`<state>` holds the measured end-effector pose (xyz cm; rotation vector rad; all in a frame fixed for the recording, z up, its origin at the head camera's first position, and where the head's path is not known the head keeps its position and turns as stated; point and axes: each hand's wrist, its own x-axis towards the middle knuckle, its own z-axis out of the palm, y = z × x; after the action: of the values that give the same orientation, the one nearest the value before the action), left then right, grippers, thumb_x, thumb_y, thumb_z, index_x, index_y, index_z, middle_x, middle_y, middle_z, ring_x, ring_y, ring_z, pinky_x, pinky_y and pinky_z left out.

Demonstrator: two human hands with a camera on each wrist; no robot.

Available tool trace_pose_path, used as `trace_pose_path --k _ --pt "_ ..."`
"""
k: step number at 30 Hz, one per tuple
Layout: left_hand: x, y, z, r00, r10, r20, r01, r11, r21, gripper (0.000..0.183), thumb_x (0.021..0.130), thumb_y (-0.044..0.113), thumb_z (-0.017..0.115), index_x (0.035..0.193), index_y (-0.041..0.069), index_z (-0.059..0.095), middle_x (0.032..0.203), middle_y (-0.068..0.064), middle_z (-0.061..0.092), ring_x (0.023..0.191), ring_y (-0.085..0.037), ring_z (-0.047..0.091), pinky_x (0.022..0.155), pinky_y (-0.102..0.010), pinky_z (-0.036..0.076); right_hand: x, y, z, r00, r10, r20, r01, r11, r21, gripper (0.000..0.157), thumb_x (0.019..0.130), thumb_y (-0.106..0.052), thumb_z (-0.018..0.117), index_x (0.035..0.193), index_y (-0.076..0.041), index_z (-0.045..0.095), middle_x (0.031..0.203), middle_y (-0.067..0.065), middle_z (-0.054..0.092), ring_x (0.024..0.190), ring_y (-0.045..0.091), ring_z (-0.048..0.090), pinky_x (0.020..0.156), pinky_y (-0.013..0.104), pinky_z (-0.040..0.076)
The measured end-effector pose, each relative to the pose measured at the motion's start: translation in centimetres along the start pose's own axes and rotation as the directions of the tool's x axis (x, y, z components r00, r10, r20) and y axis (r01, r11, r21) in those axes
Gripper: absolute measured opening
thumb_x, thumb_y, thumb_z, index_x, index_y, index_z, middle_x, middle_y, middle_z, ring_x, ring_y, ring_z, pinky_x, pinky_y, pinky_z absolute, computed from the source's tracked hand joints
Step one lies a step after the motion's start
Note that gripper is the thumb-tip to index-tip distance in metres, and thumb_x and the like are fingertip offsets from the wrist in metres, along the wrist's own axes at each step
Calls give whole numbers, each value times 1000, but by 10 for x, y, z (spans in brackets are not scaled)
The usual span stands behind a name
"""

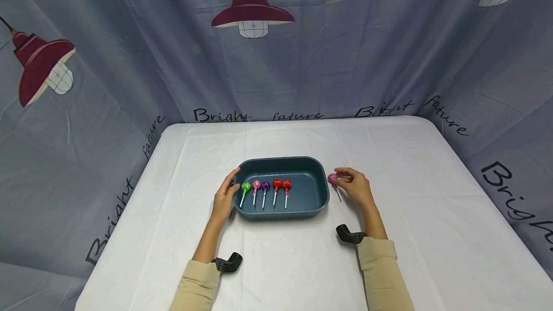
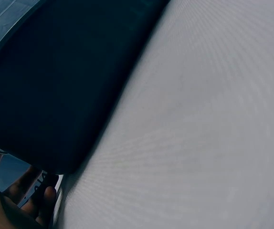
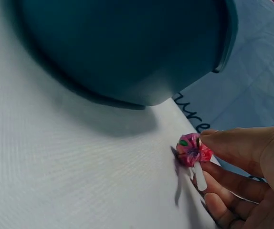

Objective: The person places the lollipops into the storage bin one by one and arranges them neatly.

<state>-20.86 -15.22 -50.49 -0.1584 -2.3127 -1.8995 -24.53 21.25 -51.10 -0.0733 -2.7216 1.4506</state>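
Observation:
A dark teal tray (image 1: 302, 161) holds a row of lollipops: a green lollipop (image 1: 246, 186), a pink lollipop (image 1: 256, 185), a purple lollipop (image 1: 265, 186) and two red ones (image 1: 277, 184). At the tray's left end, my left hand (image 1: 222, 201) rests against the rim with its fingers spread; the left wrist view shows those fingers (image 2: 46, 205) beside the tray's end. Just off the right end, my right hand (image 1: 355, 187) pinches a pink lollipop (image 3: 189, 150) by its wrapped head, between thumb and fingers. Its white stick points down, close over the cloth.
White cloth covers the table (image 1: 294, 263). Behind and at both sides hangs a grey-blue curtain (image 1: 345, 52) printed with red lamps and lettering. A black wrist camera (image 1: 229, 263) is on the left wrist, another black camera (image 1: 349, 235) on the right.

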Motion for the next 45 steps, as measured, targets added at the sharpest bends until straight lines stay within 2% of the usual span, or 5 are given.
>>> trace_pose_path --k 12,24,35,43,45 --pt "1 0 -1 1000 12 4 -12 1000 -1 42 95 5 46 137 11 46 140 -9 42 127 -29 37 103 -43 30 1 -1 6 1000 -5 2 5 999 -39 35 81 -15 71 113 -3 64 93 16 68 81 24 62 76 34 42" --pt "-1 1 -1 1000 2 5 -2 1000 -8 42 95 5 46 137 10 46 140 -9 42 127 -29 37 103 -43 30 -1 -3 7 1000 -18 -6 17 998 -60 32 80 -13 72 109 -1 65 85 13 67 75 20 60 73 34 41" --pt "-2 2 0 1000 -5 9 5 1000 -8 42 95 6 46 137 10 46 140 -9 42 126 -29 38 103 -43 30 -4 -2 -1 999 -34 35 35 999 -18 31 79 -9 72 107 0 65 90 15 69 74 16 63 73 32 43" --pt "-1 1 0 1000 -3 11 3 1000 -5 42 95 7 46 137 10 45 140 -9 42 126 -29 38 102 -43 31 -6 -11 -9 1000 -24 19 24 1000 18 34 79 -12 73 109 -1 65 92 16 69 75 13 64 68 26 43" --pt "1 -9 1 1000 7 1 -7 1000 -6 42 95 8 46 137 14 47 140 -7 43 126 -27 38 102 -42 32 -7 -15 -10 999 -34 11 33 999 13 33 79 -13 72 110 -1 65 91 16 69 75 13 64 67 26 44"
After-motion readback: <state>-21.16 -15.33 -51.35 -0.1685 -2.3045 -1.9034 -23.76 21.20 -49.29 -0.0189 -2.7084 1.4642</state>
